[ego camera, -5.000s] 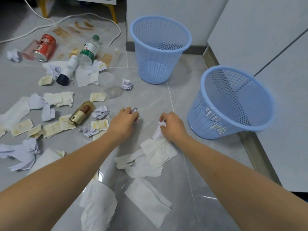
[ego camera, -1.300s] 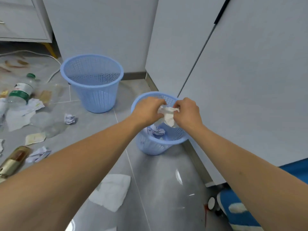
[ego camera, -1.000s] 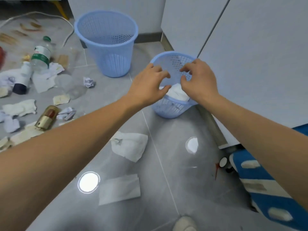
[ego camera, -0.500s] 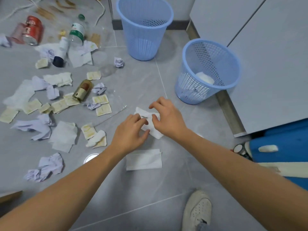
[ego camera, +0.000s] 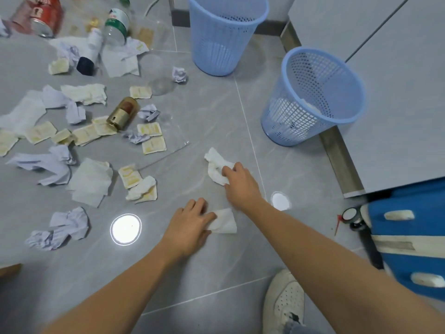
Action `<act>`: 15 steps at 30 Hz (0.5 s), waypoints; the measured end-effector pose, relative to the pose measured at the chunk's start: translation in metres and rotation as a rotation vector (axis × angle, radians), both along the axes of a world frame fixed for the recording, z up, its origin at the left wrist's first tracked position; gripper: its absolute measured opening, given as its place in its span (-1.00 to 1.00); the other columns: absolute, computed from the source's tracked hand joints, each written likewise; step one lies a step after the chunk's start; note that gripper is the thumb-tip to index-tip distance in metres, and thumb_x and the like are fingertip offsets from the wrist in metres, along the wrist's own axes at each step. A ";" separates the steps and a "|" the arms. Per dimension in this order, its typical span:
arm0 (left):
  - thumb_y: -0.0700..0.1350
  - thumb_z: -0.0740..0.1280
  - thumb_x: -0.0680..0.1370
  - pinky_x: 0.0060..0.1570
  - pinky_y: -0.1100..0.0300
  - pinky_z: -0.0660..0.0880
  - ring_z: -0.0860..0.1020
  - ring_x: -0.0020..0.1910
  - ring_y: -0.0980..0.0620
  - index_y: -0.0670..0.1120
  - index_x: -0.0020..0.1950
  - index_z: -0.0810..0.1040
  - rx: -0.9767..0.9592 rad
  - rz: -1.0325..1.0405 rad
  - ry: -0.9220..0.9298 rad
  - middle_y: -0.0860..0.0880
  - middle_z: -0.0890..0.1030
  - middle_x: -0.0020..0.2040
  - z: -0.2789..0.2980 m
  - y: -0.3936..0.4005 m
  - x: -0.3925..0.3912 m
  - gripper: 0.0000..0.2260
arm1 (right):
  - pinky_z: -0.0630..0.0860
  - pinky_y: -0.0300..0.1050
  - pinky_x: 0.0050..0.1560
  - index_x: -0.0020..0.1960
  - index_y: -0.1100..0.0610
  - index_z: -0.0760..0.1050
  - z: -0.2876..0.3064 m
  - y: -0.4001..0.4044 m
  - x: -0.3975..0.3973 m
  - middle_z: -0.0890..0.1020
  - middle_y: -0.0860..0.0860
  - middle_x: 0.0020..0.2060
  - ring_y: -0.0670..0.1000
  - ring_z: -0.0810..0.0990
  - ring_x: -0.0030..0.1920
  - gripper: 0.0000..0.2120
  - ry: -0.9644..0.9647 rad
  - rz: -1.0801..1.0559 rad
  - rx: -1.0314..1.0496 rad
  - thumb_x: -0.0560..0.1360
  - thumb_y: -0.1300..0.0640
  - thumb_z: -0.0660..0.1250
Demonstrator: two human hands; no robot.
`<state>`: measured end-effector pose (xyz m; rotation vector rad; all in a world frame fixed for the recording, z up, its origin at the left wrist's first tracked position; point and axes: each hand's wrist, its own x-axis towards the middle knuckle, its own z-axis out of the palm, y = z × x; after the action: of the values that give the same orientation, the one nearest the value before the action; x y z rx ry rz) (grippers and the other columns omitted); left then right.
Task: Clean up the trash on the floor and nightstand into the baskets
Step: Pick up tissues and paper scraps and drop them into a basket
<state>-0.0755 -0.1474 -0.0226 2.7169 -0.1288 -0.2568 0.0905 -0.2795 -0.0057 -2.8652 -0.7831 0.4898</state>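
Two light-blue mesh baskets stand on the grey tile floor: a near basket (ego camera: 277,121) at the right with white tissue inside, and a far basket (ego camera: 216,44) at the top. My right hand (ego camera: 240,185) grips a crumpled white tissue (ego camera: 214,165) on the floor. Closer to me, my left hand (ego camera: 190,225) pinches the edge of a second, flatter white tissue (ego camera: 225,222). Left of the hands the floor is strewn with crumpled paper (ego camera: 60,227), tissues (ego camera: 90,184) and yellowish wrappers (ego camera: 154,144).
A red can (ego camera: 44,15), a plastic bottle (ego camera: 115,25), a white bottle with a dark cap (ego camera: 90,51) and a gold bottle (ego camera: 122,113) lie at the upper left. White cabinet (ego camera: 397,92) at right, a blue object (ego camera: 409,237) below it, my white shoe (ego camera: 284,302).
The wad held over the near basket dropped in. Both hands came down to the floor. My left hand then moved back to the nearer tissue while my right bunched up the farther one.
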 end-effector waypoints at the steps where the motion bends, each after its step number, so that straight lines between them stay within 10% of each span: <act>1: -0.03 0.43 0.44 -0.27 0.05 0.48 0.49 0.03 -0.11 0.06 0.16 0.56 -0.035 0.015 0.004 -0.01 0.44 0.08 -0.001 0.002 0.001 -0.70 | 0.40 -0.01 -0.14 0.13 0.10 0.49 0.000 -0.001 0.001 0.47 0.14 0.05 0.24 0.52 0.00 -0.78 0.018 -0.011 0.007 0.50 0.26 0.30; 15: -0.34 0.39 0.42 -0.16 -0.05 0.56 0.57 -0.12 -0.10 -0.12 0.02 0.74 -0.262 0.219 -0.430 -0.04 0.52 0.03 0.150 0.052 0.208 -0.74 | 0.34 -0.15 -0.18 -0.14 0.13 0.59 0.170 -0.023 0.124 0.54 -0.03 -0.23 -0.01 0.48 -0.21 -0.88 -0.391 -0.253 0.501 0.39 0.30 0.34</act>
<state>0.1321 -0.0956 0.1276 2.4563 0.0149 0.3838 0.2147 -0.3025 0.1638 -2.5441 -0.4844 -0.2733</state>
